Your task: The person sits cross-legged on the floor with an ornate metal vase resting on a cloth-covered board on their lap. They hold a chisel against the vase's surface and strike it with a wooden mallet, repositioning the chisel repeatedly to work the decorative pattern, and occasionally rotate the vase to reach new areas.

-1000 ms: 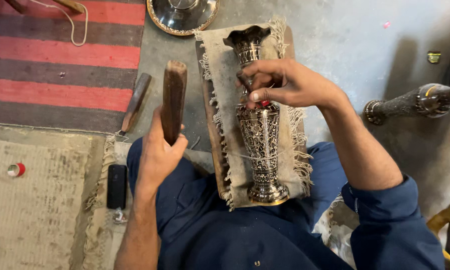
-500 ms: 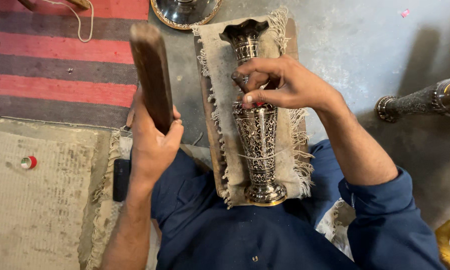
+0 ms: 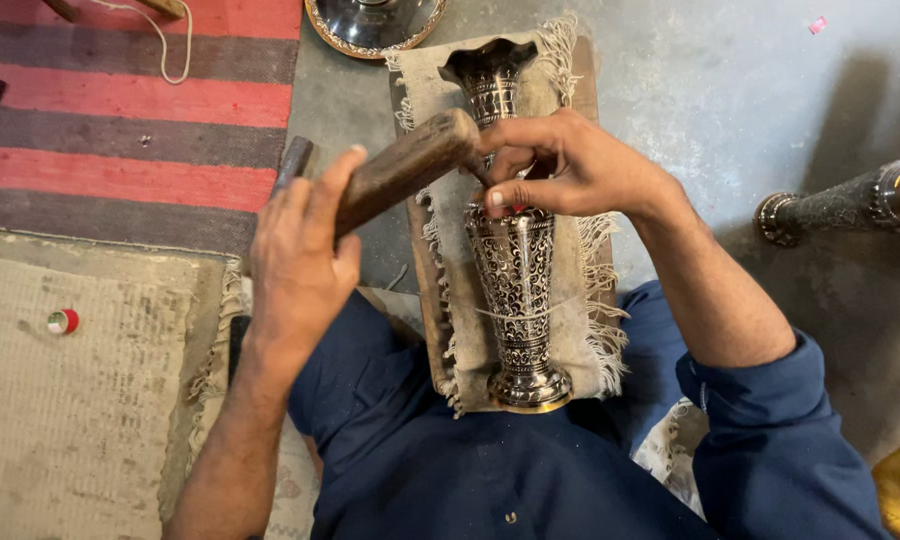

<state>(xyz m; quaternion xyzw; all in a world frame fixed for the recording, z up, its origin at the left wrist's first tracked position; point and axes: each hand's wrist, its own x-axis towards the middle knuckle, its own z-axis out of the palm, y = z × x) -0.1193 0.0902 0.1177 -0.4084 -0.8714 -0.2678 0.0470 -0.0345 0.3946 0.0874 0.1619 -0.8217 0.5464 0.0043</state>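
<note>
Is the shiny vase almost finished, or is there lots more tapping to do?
Much looks done: the metal vase already carries lacy patterns from neck to foot. In hand: the right hand pinches a small tool against the vase's upper part, and the left hand holds the wooden mallet over it. The vase lies on a fringed cloth. How much is left cannot be told; the fingers hide that spot.

Left hand (image 3: pixel 300 255) swings wooden mallet (image 3: pixel 400 170) onto engraved vase (image 3: pixel 515 270).

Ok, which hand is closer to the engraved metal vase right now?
Right. The right hand rests on the vase; the left hand is off to its left, gripping a wooden mallet.
</note>
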